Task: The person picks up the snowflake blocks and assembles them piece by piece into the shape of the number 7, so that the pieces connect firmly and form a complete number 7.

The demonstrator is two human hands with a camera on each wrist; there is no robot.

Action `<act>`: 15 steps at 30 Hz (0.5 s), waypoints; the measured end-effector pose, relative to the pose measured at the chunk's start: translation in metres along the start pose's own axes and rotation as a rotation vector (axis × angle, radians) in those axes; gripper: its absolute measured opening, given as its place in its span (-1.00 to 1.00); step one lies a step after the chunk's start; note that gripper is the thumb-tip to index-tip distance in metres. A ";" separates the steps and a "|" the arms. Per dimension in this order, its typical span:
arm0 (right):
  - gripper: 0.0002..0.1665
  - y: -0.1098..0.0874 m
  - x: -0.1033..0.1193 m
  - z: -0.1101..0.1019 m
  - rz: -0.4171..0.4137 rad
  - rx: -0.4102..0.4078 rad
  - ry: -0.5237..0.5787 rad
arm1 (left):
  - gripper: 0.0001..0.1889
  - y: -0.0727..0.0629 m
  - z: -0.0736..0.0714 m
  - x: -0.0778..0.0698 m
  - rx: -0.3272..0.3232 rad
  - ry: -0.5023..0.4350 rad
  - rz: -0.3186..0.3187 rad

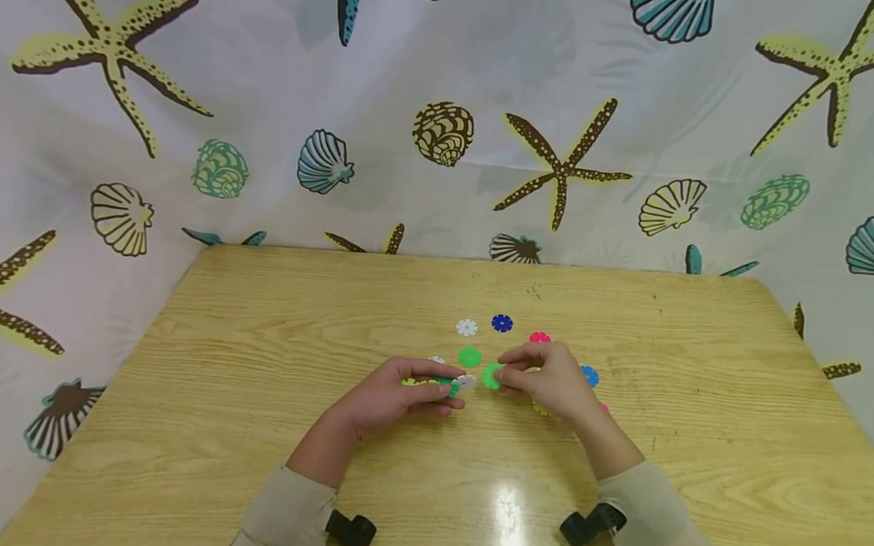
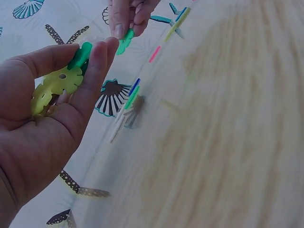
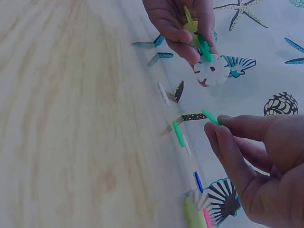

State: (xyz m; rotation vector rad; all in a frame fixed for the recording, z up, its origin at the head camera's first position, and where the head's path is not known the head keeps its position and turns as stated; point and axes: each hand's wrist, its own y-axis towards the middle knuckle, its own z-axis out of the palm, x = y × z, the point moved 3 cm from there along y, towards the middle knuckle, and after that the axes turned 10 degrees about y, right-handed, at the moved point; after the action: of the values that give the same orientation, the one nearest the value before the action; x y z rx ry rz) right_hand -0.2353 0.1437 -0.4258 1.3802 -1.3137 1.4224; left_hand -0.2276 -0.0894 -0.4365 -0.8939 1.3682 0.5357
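Observation:
My left hand [image 1: 387,397] holds a small chain of notched plastic discs between thumb and fingers. In the left wrist view the chain shows yellow discs [image 2: 62,80] with a green disc [image 2: 80,56] set crosswise into them. A white disc [image 3: 212,70] sits at its far end, past the fingertips, in the right wrist view. Just to the right, my right hand [image 1: 560,382] pinches a single bright green disc [image 1: 491,376] between thumb and fingertips. This disc is held near the white end of the chain, with a small gap between them.
Loose notched discs lie on the wooden table [image 1: 254,312] around the hands: white [image 1: 467,327], dark blue [image 1: 502,323], pink [image 1: 541,337], green [image 1: 469,357], blue [image 1: 589,376] and yellow [image 1: 540,409]. Behind the table hangs a sheet [image 1: 389,78] printed with shells and starfish.

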 end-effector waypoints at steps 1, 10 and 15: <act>-0.72 0.000 0.001 0.000 -0.003 0.008 0.008 | -0.59 0.000 0.000 0.000 -0.001 0.000 0.001; -0.68 -0.004 0.009 0.000 -0.002 0.063 0.046 | -0.59 0.000 0.000 0.001 0.004 0.000 0.015; -0.65 -0.005 0.009 0.002 0.024 0.086 0.083 | -0.60 0.000 0.000 0.001 0.006 0.005 0.015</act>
State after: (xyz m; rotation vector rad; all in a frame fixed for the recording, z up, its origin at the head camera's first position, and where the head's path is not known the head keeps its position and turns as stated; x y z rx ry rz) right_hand -0.2317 0.1414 -0.4162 1.3492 -1.2328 1.5518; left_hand -0.2276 -0.0890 -0.4375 -0.8812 1.3809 0.5413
